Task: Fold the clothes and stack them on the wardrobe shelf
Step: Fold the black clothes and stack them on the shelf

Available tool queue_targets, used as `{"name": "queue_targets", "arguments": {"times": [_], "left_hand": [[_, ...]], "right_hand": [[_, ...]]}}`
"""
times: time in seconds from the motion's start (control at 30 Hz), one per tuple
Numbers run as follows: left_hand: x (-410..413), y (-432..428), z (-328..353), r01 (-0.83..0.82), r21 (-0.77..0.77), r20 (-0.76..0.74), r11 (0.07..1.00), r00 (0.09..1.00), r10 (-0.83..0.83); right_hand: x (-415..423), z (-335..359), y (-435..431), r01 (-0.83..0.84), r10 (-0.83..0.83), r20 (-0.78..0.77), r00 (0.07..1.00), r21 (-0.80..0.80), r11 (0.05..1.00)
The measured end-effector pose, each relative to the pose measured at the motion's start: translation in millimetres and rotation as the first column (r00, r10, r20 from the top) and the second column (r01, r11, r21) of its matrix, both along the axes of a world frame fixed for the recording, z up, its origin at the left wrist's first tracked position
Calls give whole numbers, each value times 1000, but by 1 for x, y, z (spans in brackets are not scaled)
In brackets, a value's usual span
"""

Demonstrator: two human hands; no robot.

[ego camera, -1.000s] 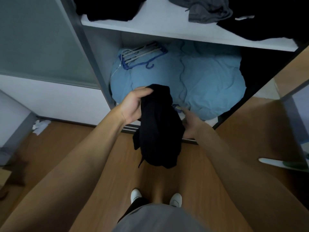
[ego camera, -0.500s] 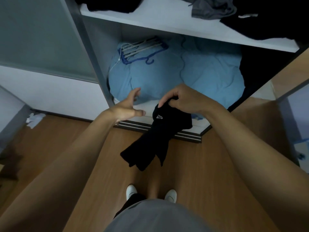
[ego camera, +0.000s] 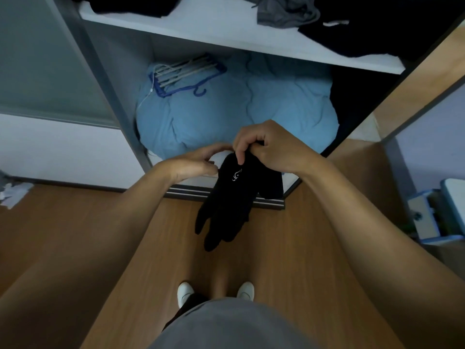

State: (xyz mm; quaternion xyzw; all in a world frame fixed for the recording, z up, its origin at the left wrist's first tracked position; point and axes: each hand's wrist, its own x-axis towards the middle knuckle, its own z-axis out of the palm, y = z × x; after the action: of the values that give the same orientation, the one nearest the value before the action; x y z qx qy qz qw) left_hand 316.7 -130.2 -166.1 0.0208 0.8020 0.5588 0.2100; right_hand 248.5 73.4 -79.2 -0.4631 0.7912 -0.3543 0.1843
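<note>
A black garment [ego camera: 230, 197] with a small white logo hangs over the wooden floor in front of the open wardrobe. My right hand [ego camera: 269, 149] pinches its top edge. My left hand [ego camera: 195, 163] is beside the garment's upper left edge with curled fingers, and I cannot tell whether it grips the cloth. Above, the white wardrobe shelf [ego camera: 226, 28] carries a black garment [ego camera: 130, 6] at the left, a crumpled grey garment [ego camera: 284, 11] in the middle and a black pile [ego camera: 390, 26] at the right.
A light blue duvet [ego camera: 239, 109] fills the compartment below the shelf, with blue and white hangers [ego camera: 183, 74] on it. A grey sliding door [ego camera: 37, 59] stands at the left. Crumpled paper [ego camera: 12, 192] lies on the floor left; a blue-and-white box [ego camera: 432, 212] stands right.
The garment passed from my left hand to my right hand and now hangs unrolled from it. My left hand opened, then came back to the garment's edge.
</note>
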Motion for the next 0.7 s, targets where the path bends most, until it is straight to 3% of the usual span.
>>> {"name": "queue_targets", "arguments": {"times": [0.27, 0.4, 0.47, 0.57, 0.63, 0.7], "left_hand": [[-2, 11, -17, 22, -181, 37, 983, 999, -15], [5, 2, -21, -216, -41, 30, 976, 976, 217], [8, -3, -20, -378, 138, 40, 915, 926, 376], [12, -8, -15, -438, 297, 4, 848, 889, 458], [13, -10, -8, -430, 316, -44, 846, 884, 465], [12, -12, 1, -404, 259, -119, 878, 888, 444]], "right_hand": [[7, -2, 4, 59, -58, 9, 998, -90, 994], [3, -15, 17, 248, -241, 68, 968, -131, 960], [-2, -25, 24, 376, -361, 184, 914, -50, 925], [-8, -41, 35, 382, -463, 354, 813, 276, 882], [-5, -48, 39, 283, -492, 450, 745, 455, 844], [-1, -57, 38, 251, -511, 570, 644, 474, 844]]}}
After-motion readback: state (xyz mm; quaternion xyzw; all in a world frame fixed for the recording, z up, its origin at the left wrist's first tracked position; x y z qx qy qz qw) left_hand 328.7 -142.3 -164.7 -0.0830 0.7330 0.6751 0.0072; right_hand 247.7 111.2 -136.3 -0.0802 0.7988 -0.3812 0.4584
